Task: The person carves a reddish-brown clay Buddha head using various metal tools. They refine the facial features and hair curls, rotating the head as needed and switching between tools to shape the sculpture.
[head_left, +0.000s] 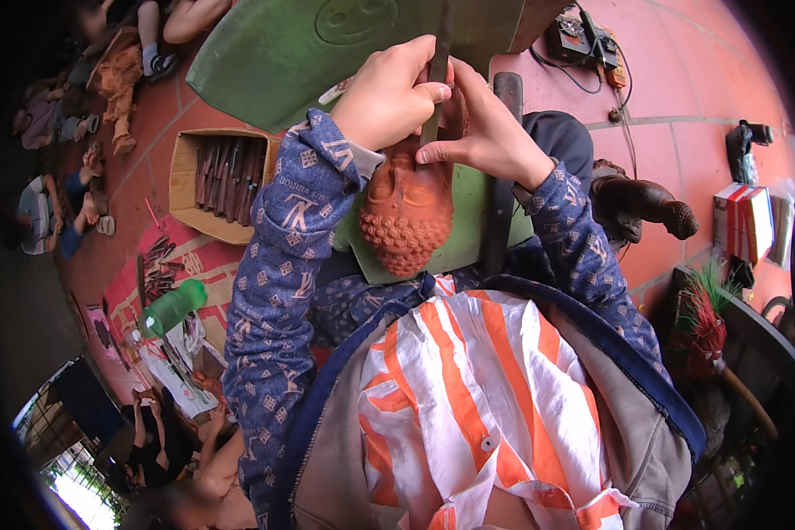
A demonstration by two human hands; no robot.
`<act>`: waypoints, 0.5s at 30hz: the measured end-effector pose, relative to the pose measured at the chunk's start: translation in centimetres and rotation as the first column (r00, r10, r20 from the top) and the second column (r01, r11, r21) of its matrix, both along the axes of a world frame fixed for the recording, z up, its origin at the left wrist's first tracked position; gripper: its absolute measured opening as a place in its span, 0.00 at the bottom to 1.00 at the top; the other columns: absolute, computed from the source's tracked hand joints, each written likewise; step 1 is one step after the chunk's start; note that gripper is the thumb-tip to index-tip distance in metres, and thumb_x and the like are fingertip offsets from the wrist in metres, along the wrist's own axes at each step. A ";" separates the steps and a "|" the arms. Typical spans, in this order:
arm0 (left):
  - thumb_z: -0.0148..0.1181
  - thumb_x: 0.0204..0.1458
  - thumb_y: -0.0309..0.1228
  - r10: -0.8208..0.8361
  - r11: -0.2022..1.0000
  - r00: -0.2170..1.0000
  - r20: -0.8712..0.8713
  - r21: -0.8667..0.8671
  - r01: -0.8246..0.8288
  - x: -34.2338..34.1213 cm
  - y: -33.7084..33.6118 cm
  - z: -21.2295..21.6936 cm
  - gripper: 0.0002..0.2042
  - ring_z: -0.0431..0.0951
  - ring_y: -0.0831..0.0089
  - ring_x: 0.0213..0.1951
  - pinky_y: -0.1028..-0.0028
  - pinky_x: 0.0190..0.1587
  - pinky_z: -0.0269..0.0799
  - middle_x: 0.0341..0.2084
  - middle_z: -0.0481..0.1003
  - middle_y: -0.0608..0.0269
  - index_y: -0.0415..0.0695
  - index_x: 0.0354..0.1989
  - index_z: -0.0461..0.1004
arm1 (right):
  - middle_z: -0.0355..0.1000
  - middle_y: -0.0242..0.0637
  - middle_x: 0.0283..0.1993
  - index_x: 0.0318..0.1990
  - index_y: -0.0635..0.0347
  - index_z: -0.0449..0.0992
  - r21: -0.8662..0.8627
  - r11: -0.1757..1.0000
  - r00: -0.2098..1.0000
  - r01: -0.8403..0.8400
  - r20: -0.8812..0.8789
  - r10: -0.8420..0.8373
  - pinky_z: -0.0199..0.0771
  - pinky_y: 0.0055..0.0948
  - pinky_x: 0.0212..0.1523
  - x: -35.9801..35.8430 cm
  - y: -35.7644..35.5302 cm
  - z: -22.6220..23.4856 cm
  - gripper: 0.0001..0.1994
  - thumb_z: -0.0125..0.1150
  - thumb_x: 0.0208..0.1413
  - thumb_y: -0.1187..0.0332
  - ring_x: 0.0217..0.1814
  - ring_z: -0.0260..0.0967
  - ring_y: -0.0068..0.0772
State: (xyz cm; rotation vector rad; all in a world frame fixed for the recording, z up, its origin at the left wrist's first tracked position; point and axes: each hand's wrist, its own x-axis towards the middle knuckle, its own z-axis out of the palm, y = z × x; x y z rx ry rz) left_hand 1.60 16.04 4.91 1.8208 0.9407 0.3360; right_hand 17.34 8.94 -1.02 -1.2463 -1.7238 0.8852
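In the head view, the person's left hand (389, 97) is closed around a long flat tool (442, 49), with the thumb lying on it. The right hand (490, 132) is bent close beside, its thumb at the lower part of this tool; its fingers are partly hidden, so I cannot tell whether they grip the tool or the carved work. The work is a reddish-brown carved head (408, 216), which lies face up just in front of the person's body, with its curled hair toward the person. The tool's lower end reaches to its face, near the nose. Under the carved head there is a green surface (349, 256), and beyond it stands a green panel (300, 44) with a round smiling face. To the left I see a cardboard box (185, 168) with many chisels (230, 181) inside, and nearer to the person a green bottle (173, 307) lies on its side, near a heap of small tools (157, 269). To the right there are a dark carved piece (627, 208) and a red-and-white box (740, 216). Several other people sit farther away at the left
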 end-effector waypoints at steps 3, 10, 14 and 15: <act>0.56 0.54 0.21 -0.008 0.999 1.000 -0.015 0.053 0.009 0.0 0.4 -0.9 0.05 0.72 0.82 0.24 0.81 0.23 0.73 0.27 0.71 0.67 0.39 0.38 0.68 | 0.67 0.49 0.57 0.65 0.60 0.55 0.046 0.998 0.998 0.036 0.048 -0.038 0.62 0.41 0.61 -0.2 0.1 0.3 0.51 0.79 0.30 0.59 0.62 0.61 0.52; 0.55 0.55 0.22 0.005 0.999 0.996 0.086 0.043 -0.008 -0.4 0.9 -0.5 0.05 0.73 0.83 0.27 0.82 0.24 0.73 0.29 0.71 0.68 0.40 0.38 0.68 | 0.66 0.49 0.58 0.66 0.59 0.55 0.094 0.995 0.999 0.037 -0.027 -0.034 0.62 0.40 0.61 -0.3 0.9 -0.9 0.51 0.79 0.31 0.60 0.62 0.62 0.51; 0.54 0.56 0.22 -0.046 0.986 0.993 0.110 -0.152 0.062 -1.0 0.6 -1.0 0.05 0.73 0.83 0.28 0.83 0.24 0.74 0.30 0.71 0.68 0.40 0.39 0.68 | 0.64 0.49 0.60 0.66 0.59 0.54 0.108 0.994 0.998 -0.034 0.049 0.028 0.60 0.40 0.63 -0.3 0.2 -0.3 0.51 0.79 0.31 0.60 0.63 0.60 0.50; 0.54 0.57 0.23 -0.038 0.989 0.993 0.114 -0.137 0.053 -1.0 0.6 -1.2 0.05 0.74 0.83 0.28 0.82 0.25 0.74 0.30 0.71 0.68 0.40 0.40 0.68 | 0.64 0.49 0.60 0.66 0.59 0.54 0.080 0.996 0.999 -0.029 0.044 0.025 0.61 0.41 0.63 -0.3 0.6 -0.5 0.52 0.79 0.31 0.60 0.63 0.60 0.52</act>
